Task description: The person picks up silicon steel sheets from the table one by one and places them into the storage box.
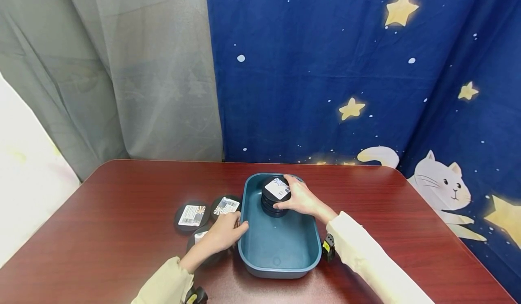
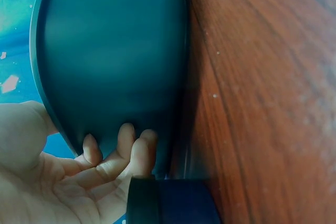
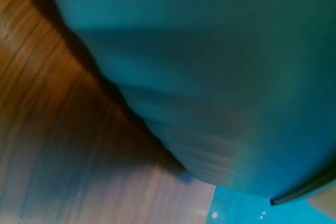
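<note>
A blue-green rectangular bin (image 1: 281,245) stands on the table. Inside its far end, my right hand (image 1: 303,198) holds the top black round container (image 1: 277,189), which bears a white label, between thumb and fingers. It sits over another black round container (image 1: 272,210), partly hidden. My left hand (image 1: 224,232) grips the bin's left side; in the left wrist view its fingertips press the outer wall (image 2: 115,51) and the thumb goes over the rim. The right wrist view shows mostly the bin's outer wall (image 3: 184,77), with the right hand barely visible at the corner.
Left of the bin lie three labelled black round containers: one farthest left (image 1: 191,217), one by the bin wall (image 1: 224,206), and one (image 1: 199,237) partly under the left arm. The red-brown wooden table (image 1: 134,222) ends at curtains (image 1: 285,91) behind.
</note>
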{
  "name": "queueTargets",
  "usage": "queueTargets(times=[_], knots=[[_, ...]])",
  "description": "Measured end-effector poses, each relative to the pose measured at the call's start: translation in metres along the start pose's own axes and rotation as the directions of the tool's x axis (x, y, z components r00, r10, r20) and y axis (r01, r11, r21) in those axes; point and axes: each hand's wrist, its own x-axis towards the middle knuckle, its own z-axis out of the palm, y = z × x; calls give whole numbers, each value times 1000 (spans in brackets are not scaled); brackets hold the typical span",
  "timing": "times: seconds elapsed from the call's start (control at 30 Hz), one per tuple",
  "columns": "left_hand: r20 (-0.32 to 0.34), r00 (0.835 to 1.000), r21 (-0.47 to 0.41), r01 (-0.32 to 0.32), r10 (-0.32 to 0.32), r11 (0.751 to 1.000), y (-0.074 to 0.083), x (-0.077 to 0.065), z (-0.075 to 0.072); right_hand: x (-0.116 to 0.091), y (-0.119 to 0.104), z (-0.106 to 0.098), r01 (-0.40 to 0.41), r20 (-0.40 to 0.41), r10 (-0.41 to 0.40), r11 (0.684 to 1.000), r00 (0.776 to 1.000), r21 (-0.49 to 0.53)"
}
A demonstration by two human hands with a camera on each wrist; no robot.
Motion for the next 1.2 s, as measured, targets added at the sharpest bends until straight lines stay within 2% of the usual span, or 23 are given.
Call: queueTargets(times=[0.53, 0.8, 1.2], knots=[[-11, 1000, 7, 2, -2, 1000, -1, 1, 1, -2, -2, 3, -36, 10, 36, 999, 999, -39], [-10, 1000, 4, 3, -3, 1000, -1, 0, 1, -3, -3, 4, -10, -10, 9, 997, 1000, -82], [-8, 1000, -2, 0, 0, 1000, 0, 0, 1, -8, -6, 1, -31, -4, 31, 996, 1000, -84]])
